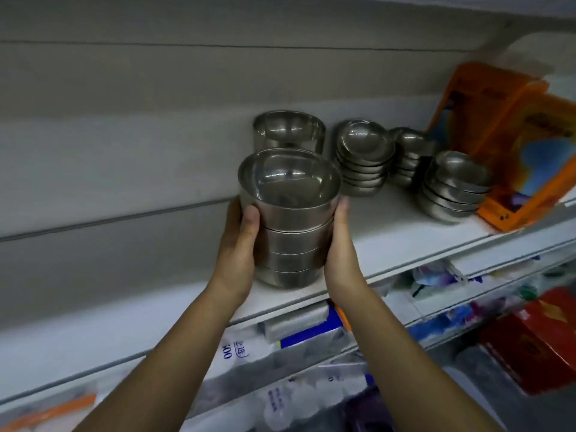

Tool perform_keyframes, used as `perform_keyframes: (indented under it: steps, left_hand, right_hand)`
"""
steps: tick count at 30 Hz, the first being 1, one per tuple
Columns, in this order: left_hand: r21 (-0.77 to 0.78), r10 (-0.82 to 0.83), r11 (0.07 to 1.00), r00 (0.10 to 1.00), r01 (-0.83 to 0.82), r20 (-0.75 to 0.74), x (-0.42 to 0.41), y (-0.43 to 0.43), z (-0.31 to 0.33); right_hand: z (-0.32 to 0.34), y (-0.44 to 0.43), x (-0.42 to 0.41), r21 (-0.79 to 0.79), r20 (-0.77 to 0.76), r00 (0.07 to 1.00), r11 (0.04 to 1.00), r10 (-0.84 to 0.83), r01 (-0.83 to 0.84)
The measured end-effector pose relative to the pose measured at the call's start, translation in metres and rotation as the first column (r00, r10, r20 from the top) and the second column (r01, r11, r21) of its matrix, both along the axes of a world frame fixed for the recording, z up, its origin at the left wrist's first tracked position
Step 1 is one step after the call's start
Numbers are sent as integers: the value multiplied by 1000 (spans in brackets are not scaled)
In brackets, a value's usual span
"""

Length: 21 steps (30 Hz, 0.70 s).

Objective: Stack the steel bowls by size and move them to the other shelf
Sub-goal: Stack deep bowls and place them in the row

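Bowls [290, 219], nested in one stack, sat near the shelf [389, 241] edge, clasped between my left hand [238, 244] and right hand [341, 247]; more stacks [364, 157] stood behind.

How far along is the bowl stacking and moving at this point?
Done: the bowls are nested by size into stacks, including three stacks of smaller bowls on the white shelf. In hand: the left hand and right hand clasp a stack of large bowls at the shelf's front edge, another large bowl behind it. Left: whether this shelf is source or destination cannot be told.
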State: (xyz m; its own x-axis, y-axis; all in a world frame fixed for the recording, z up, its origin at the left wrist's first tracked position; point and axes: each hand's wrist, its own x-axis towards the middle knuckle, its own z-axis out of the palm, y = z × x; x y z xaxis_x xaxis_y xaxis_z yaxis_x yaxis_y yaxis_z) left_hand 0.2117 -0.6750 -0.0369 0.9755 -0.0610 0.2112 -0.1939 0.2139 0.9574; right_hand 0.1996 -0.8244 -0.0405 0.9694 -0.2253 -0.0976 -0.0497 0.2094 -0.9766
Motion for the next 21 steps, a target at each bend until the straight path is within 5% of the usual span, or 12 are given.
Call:
perform_keyframes:
  steps: [9,15,21]
  left_hand:
    - [39,266,964,964,-265,-20,10,49,-3]
    - [188,193,964,981,-190,1,0,55,-4]
    - [165,162,972,986,-164,30,-12,46,-9]
  right_hand:
    - [9,52,42,-34,23,979,979,200,-200]
    - [6,50,48,-25,67,978,980,199,-197]
    - [2,45,31,-29,171,956,971,240,-238]
